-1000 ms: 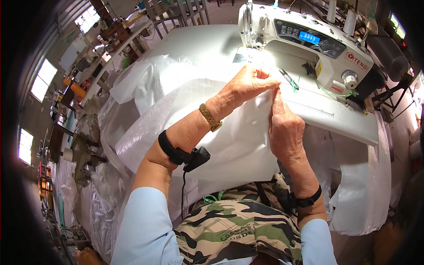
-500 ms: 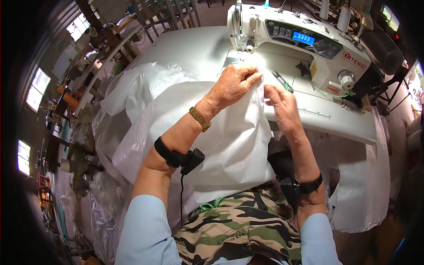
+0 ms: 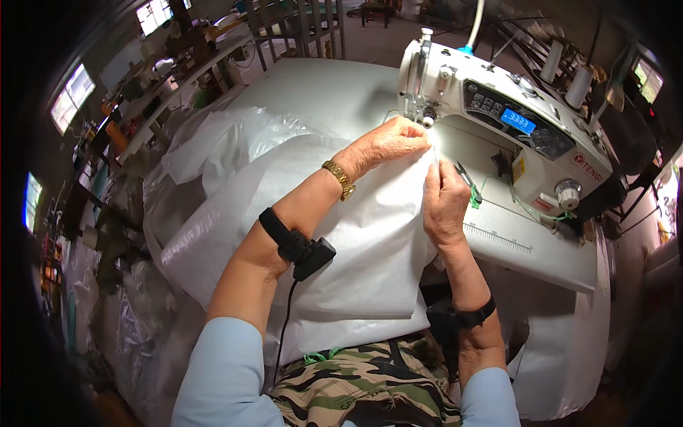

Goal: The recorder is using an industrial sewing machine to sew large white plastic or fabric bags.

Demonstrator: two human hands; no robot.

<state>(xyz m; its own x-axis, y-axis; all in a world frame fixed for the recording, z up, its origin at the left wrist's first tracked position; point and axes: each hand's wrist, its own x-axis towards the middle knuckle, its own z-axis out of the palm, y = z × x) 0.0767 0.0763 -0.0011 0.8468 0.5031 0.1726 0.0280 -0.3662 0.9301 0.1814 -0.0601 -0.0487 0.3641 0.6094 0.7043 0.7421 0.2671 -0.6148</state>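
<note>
A large sheet of white woven plastic fabric (image 3: 370,242) drapes from the sewing table over my lap. Just in front of the needle area of the white sewing machine (image 3: 455,78), my left hand (image 3: 391,142) pinches the fabric's upper edge. Lower on the same right-hand edge, my right hand (image 3: 447,199) grips it between thumb and fingers. Both hands are closed, and the cloth edge runs between them. The left fingers partly hide the spot below the presser foot. A gold watch (image 3: 339,180) and a black strap with a small device (image 3: 299,245) sit on my left arm.
Thread snips (image 3: 467,181) with green thread lie right of my right hand on the white table (image 3: 498,231), near a printed ruler strip. Crumpled clear plastic (image 3: 249,135) covers the table's left. Thread cones (image 3: 578,87) stand behind the machine; a grey chair (image 3: 302,32) is at the back.
My right hand has closed on the fabric edge, where its fingers were looser before. My left hand stays pinched near the needle. The view has shifted, so the machine appears farther right and lower.
</note>
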